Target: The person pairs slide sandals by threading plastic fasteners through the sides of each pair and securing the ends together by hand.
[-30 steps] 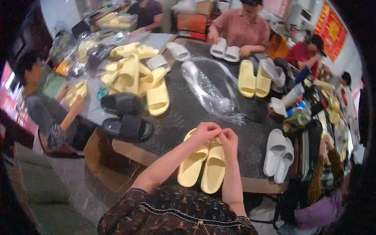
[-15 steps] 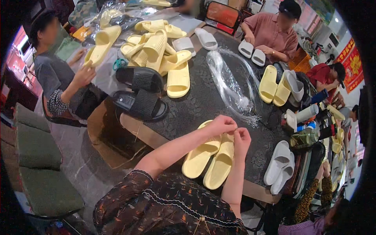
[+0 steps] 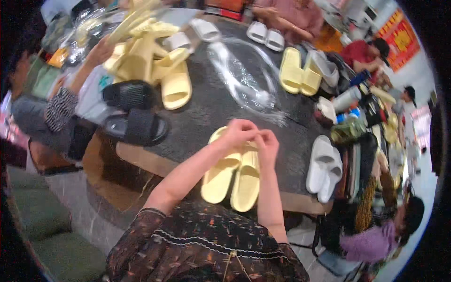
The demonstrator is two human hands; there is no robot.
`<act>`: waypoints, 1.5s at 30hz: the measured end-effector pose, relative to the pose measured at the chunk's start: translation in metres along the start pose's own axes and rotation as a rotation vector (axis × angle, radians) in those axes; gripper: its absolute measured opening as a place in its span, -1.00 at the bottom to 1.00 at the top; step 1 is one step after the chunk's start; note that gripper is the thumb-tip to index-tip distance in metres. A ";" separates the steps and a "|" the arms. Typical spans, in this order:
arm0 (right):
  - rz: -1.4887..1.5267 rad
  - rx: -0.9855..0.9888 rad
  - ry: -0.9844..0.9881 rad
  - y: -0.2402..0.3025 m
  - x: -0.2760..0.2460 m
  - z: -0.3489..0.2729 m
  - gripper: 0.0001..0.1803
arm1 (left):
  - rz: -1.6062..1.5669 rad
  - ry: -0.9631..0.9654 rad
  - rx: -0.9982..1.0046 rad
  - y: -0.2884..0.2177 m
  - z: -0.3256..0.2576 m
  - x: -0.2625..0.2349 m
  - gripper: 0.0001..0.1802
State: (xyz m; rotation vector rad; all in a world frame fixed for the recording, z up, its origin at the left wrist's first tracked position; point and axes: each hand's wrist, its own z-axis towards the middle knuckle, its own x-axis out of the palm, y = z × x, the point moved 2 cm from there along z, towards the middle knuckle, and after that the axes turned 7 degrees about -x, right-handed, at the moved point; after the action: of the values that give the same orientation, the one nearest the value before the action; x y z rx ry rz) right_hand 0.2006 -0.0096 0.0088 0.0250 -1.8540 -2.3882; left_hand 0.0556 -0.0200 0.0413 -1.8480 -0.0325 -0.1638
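Observation:
A pair of yellow ridged slippers lies at the table's near edge, the left slipper [image 3: 217, 185] beside the right slipper [image 3: 245, 188], toes pointing away from me. Over their straps, my left hand [image 3: 240, 133] and my right hand [image 3: 268, 146] meet with fingertips pinched together. Whatever lies between the fingers is too small and blurred to make out. Beyond them, a bundle of clear plastic strands [image 3: 251, 94] is spread on the dark patterned tabletop [image 3: 202, 122].
Black slippers [image 3: 141, 128] sit at the left, near a heap of yellow slippers [image 3: 136, 61] where a co-worker's hand [image 3: 99, 50] reaches. Grey slippers [image 3: 324, 164] lie right of my hands; a yellow pair [image 3: 291, 70] is farther back. Bottles [image 3: 347, 98] crowd the right side.
My view has shifted, so the table sits farther left and higher. My hands stay pinched together over the slippers. The co-worker across has drawn their hands back from the pale slippers.

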 end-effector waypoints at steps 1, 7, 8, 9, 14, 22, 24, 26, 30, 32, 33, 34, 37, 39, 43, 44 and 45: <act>-0.017 -0.006 0.036 0.000 0.003 0.000 -0.98 | 0.019 -0.038 -0.041 -0.008 -0.009 -0.003 -0.86; 0.079 0.158 0.004 0.009 -0.001 0.000 -0.95 | -0.078 0.010 -0.012 0.013 0.008 -0.009 -0.81; 0.090 0.127 -0.016 0.008 -0.002 0.000 -0.93 | -0.136 0.008 -0.032 0.012 0.007 -0.006 -0.81; 0.093 0.125 -0.013 0.007 -0.002 0.000 -0.93 | -0.134 0.005 -0.029 0.013 0.007 -0.009 -0.81; 0.147 0.114 -0.008 0.003 -0.001 0.000 -0.94 | -0.056 0.095 -0.036 0.014 0.007 -0.013 -0.82; 0.080 0.071 -0.031 0.007 0.002 0.001 -0.96 | 0.020 0.038 0.010 0.019 0.010 -0.011 -0.79; 0.045 0.051 -0.036 0.010 0.004 0.000 -0.96 | -0.004 0.009 0.020 0.018 0.009 -0.011 -0.79; 0.095 0.043 -0.064 0.013 0.005 -0.002 -0.96 | 0.081 0.038 0.011 0.017 0.009 -0.012 -0.80; -0.006 -0.006 -0.058 0.014 0.002 -0.004 -0.95 | 0.070 0.065 -0.002 0.021 0.012 -0.011 -0.80; 0.004 -0.001 -0.050 0.008 0.004 -0.003 -0.94 | 0.069 0.041 0.020 0.027 0.014 -0.015 -0.80; 0.011 0.006 -0.044 0.009 0.005 -0.002 -0.93 | 0.066 0.019 0.040 0.025 0.013 -0.014 -0.80; 0.011 0.003 -0.041 0.011 0.005 -0.001 -0.93 | 0.065 0.016 0.044 0.023 0.011 -0.013 -0.80; -0.024 0.032 -0.025 0.014 0.005 0.003 -0.92 | 0.076 -0.096 0.024 0.021 0.010 -0.007 -0.80; -0.039 -0.009 -0.037 0.004 -0.002 0.002 -0.92 | 0.003 -0.129 0.206 0.028 0.015 -0.002 -0.80; -0.006 0.002 -0.031 0.009 0.003 0.002 -0.93 | 0.070 -0.075 0.211 0.028 0.015 -0.009 -0.85; -0.023 0.003 -0.038 0.011 0.001 0.001 -0.93 | 0.067 -0.094 0.217 0.023 0.011 -0.009 -0.85; -0.019 -0.004 -0.021 0.012 0.000 0.002 -0.93 | 0.062 -0.113 0.297 0.015 0.008 -0.008 -0.86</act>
State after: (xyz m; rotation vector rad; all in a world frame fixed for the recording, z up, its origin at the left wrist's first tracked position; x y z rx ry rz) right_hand 0.2010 -0.0111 0.0208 0.0177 -1.8666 -2.4141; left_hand 0.0501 -0.0163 0.0243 -1.5575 -0.0748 -0.0094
